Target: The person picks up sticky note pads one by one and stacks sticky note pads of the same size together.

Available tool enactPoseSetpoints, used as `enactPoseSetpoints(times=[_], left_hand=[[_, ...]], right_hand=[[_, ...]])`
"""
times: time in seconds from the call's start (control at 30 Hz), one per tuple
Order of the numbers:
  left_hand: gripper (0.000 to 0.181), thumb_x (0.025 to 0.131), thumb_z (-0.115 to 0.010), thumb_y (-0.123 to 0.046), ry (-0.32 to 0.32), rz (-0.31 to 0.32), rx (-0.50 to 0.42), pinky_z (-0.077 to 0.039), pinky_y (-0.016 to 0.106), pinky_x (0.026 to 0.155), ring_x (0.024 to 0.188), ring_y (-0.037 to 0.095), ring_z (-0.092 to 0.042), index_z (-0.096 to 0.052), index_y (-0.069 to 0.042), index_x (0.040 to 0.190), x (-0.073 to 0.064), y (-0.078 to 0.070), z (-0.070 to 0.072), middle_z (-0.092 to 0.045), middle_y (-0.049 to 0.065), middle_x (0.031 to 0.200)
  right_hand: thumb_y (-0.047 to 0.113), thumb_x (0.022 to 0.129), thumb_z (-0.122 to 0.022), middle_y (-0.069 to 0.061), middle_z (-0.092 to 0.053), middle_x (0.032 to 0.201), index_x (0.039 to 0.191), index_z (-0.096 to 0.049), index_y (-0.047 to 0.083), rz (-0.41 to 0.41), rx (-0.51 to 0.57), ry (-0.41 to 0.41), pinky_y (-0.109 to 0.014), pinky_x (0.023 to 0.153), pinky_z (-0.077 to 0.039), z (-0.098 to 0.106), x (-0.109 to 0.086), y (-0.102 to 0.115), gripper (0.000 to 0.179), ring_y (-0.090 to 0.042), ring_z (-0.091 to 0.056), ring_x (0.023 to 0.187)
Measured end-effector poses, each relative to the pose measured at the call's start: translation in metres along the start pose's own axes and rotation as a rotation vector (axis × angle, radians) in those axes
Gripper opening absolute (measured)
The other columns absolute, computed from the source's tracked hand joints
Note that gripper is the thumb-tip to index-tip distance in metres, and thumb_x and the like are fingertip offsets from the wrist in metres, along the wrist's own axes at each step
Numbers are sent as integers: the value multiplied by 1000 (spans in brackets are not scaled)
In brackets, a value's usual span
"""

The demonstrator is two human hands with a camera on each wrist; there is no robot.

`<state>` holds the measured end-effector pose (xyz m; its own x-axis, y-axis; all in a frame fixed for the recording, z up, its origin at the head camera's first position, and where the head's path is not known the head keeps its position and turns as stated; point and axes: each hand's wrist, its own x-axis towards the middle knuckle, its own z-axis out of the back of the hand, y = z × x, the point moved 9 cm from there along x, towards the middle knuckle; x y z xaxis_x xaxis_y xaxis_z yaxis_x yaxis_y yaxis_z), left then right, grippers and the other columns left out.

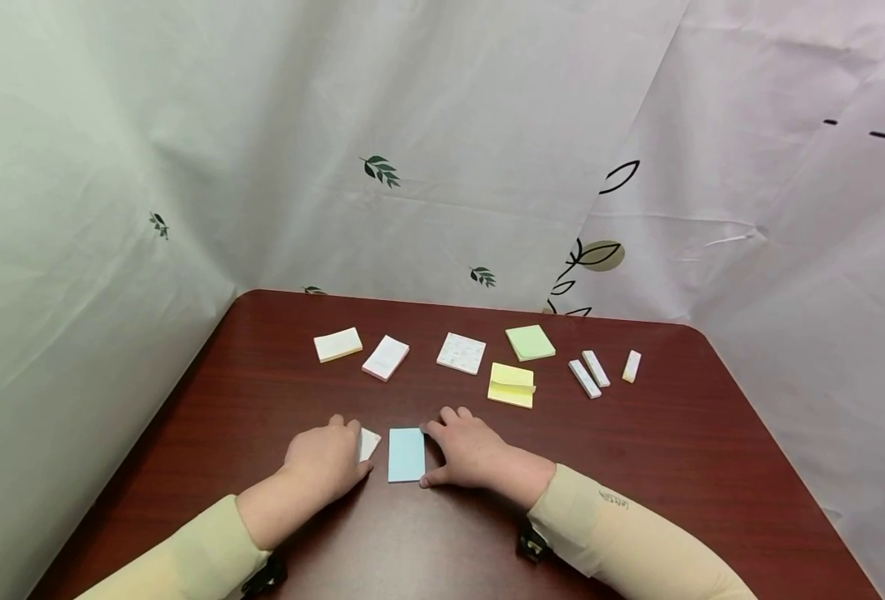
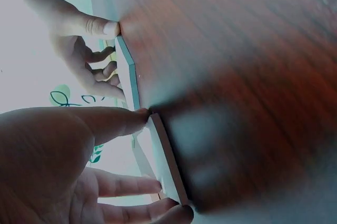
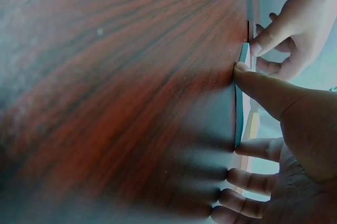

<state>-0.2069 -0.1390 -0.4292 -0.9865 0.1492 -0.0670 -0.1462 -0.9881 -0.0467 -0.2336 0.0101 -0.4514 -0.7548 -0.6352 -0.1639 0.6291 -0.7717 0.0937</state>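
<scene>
Left hand (image 1: 324,457) is pinching a small white pad (image 1: 369,444) between thumb and fingers; right hand (image 1: 467,450) is gripping a blue pad (image 1: 407,455) at its right corners with thumb and forefinger. The two pads are sitting side by side, slightly apart, well in from the desk's (image 1: 697,442) far edge. Nearer that edge, two oblong pads (image 1: 386,357), a patterned square pad (image 1: 461,353), a yellow pad (image 1: 512,385) and a green pad (image 1: 529,342) are lying; three narrow strips (image 1: 584,379) are lying toward the far right corner

Table (image 1: 675,450): dark reddish wood, under the right hand (image 1: 476,454)
Wall sheeting (image 1: 450,108): creased, leaf-printed, beyond it
Light: soft glare, left of it
</scene>
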Motion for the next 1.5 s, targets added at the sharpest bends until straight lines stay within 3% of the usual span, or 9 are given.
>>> enactPoseSetpoints(times=[0.73, 0.9, 1.07, 1.3, 1.5], left_hand=[[33, 74, -70, -28, -51, 3, -23, -46, 44, 47, 55, 28, -56, -59, 1, 84, 5, -5, 0, -53, 13, 75], [25, 82, -63, -26, -42, 23, -37, -48, 47, 52, 62, 32, -61, -61, -1, 82, 5, -3, 2, -56, 12, 73], [25, 93, -60, -25, -37, 23, -34, -49, 47, 53, 64, 31, -64, -67, -1, 89, 6, -1, 7, -62, 11, 71], [20, 95, -62, -19, -120, -11, -18, -47, 46, 47, 54, 30, -60, -64, -2, 85, 5, 1, 14, -61, 10, 64], [14, 95, -61, -15, -95, -24, -86, -46, 46, 48, 55, 29, -60, -59, -4, 88, 7, 6, 12, -59, 8, 65]], right_hand=[[61, 78, -75, -4, -54, 118, 137, -58, 18, -12, 9, 8, -35, 87, -47, 0, 0, 1, 75, -22, -49, 102], [61, 77, -75, -4, -54, 117, 136, -58, 18, -12, 8, 1, -35, 87, -47, 0, 0, 1, 75, -22, -49, 101], [62, 77, -75, -4, -54, 116, 136, -58, 17, -8, 0, -4, -35, 86, -47, 0, 0, 0, 76, -22, -48, 99], [62, 78, -75, -4, -54, 115, 136, -58, 17, -3, 7, -1, -34, 86, -47, 0, -1, 0, 75, -21, -48, 98], [62, 78, -75, -4, -54, 116, 136, -58, 18, -2, 7, -1, -34, 86, -47, 0, 0, 0, 75, -21, -48, 99]])
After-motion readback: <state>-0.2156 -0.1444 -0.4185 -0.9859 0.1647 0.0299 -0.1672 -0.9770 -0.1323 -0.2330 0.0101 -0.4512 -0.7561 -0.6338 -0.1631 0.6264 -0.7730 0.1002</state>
